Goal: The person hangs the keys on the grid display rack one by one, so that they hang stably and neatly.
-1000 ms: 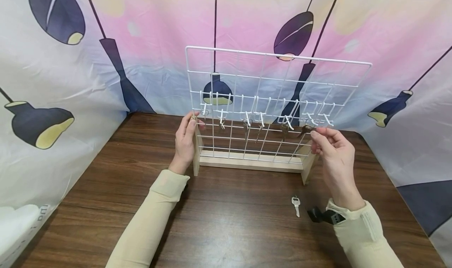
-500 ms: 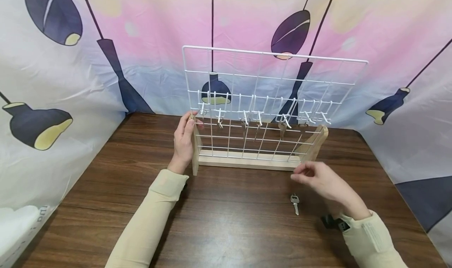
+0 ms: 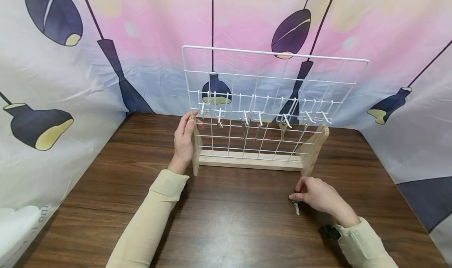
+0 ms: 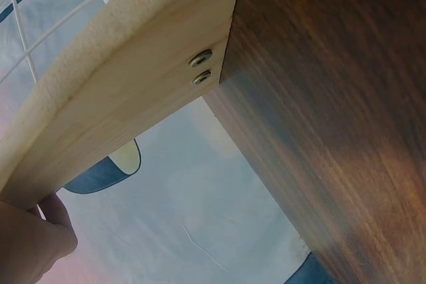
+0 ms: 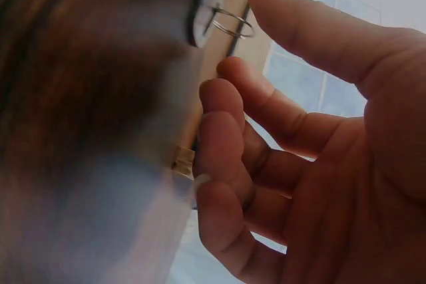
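Observation:
A white wire grid rack stands on a wooden base, with several hooks carrying keys on rings. My left hand grips the rack's left wooden side post; in the left wrist view the fingers curl at the post's edge. A single silver key lies on the table before the rack's right end. My right hand is over its top end. In the right wrist view, the key's ring sits between the thumb and forefinger, which stand apart and do not pinch it.
The rack's right wooden foot stands just behind my right hand. Brown wood-grain table runs under everything. A printed cloth hangs close behind and at the sides. Something white is at the left edge.
My right hand has left a key at the rack's right-hand hooks, and that key now hangs there. The hand has come down to the key on the table. My left hand stays put.

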Motion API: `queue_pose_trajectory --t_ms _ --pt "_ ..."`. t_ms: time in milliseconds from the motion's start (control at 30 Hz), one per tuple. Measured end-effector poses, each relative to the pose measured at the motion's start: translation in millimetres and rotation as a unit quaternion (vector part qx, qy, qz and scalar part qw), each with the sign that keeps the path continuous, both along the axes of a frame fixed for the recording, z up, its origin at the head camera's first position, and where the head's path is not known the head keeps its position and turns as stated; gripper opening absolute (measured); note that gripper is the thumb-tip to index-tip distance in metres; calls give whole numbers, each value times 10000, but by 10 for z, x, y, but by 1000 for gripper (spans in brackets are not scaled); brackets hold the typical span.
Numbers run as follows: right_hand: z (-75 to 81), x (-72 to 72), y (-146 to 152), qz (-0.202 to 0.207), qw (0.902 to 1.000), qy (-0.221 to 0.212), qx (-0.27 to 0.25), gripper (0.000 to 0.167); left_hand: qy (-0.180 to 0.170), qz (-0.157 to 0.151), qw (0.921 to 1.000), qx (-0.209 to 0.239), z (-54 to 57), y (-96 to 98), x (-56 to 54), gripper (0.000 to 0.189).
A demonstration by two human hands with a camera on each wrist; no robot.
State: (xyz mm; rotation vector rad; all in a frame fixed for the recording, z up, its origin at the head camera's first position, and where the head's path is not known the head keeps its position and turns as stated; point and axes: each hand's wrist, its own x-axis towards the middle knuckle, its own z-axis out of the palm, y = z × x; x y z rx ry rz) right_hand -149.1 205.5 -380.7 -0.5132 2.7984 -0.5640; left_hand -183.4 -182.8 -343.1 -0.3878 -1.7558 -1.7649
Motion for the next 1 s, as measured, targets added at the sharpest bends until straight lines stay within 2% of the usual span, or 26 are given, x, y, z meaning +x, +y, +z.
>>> queue_pose_trajectory --t_ms 100,233,433,533,767,1000 --pt "-33 0 -16 29 10000 -72 25 29 -13 7 10000 3 -109 -46 -89 37" --pt "-59 -12 -25 55 9998 -167 -15 26 47 1 10000 -12 -123 -47 -94 38" --pt "-16 -5 1 108 9999 -92 46 26 -1 -41 10000 56 -116 -44 -91 37" --pt "1 -3 18 151 9998 -88 3 24 -41 -28 10000 49 -89 -38 -70 37" --pt "16 7 23 254 9995 -157 -71 21 21 -6 10000 -5 125 53 108 36" --pt "21 30 29 324 9992 -230 29 14 27 12 10000 -69 126 51 115 36"
